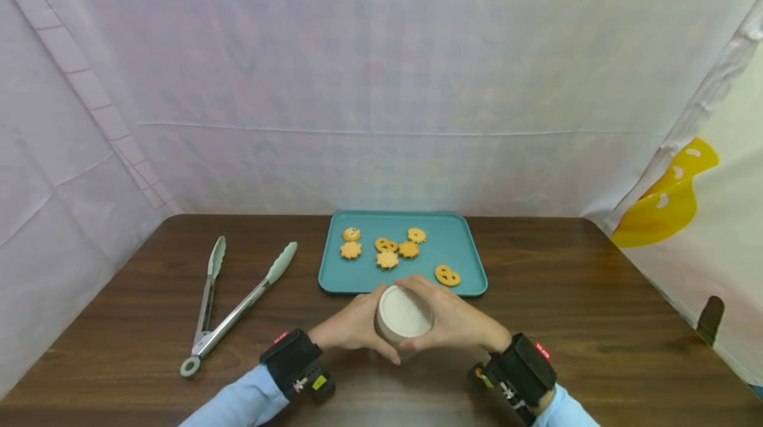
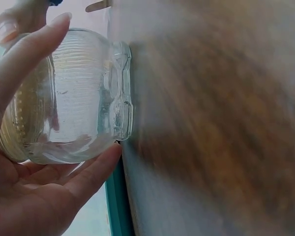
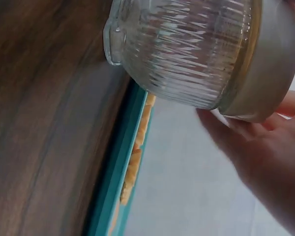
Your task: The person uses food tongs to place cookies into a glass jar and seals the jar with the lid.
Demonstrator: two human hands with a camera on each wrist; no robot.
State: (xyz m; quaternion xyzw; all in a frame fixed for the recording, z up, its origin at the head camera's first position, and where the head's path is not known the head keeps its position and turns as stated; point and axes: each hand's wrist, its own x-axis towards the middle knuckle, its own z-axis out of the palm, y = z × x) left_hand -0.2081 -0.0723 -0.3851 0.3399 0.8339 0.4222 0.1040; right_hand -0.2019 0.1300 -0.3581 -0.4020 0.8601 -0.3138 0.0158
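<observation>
A clear ribbed glass jar point(image 2: 76, 93) with an off-white lid point(image 1: 406, 312) stands upright on the table between both hands. My left hand point(image 1: 357, 323) curls round it from the left, thumb on the near side and fingertips low on the glass by the foot. From the right, my right hand point(image 1: 456, 314) wraps round the lid's edge, its fingers around the lid and upper glass in the right wrist view. Just beyond the hands lies a teal tray point(image 1: 352, 281) bearing several flower-shaped crackers point(image 1: 387, 259) and pretzel-shaped biscuits point(image 1: 447, 275).
Metal tongs point(image 1: 237, 314) with pale green tips lie spread on the dark wood table point(image 1: 572, 308), left of the tray. White cloth point(image 1: 381, 83) hangs behind and beside the table. A yellow shape point(image 1: 661, 215) is at the right side.
</observation>
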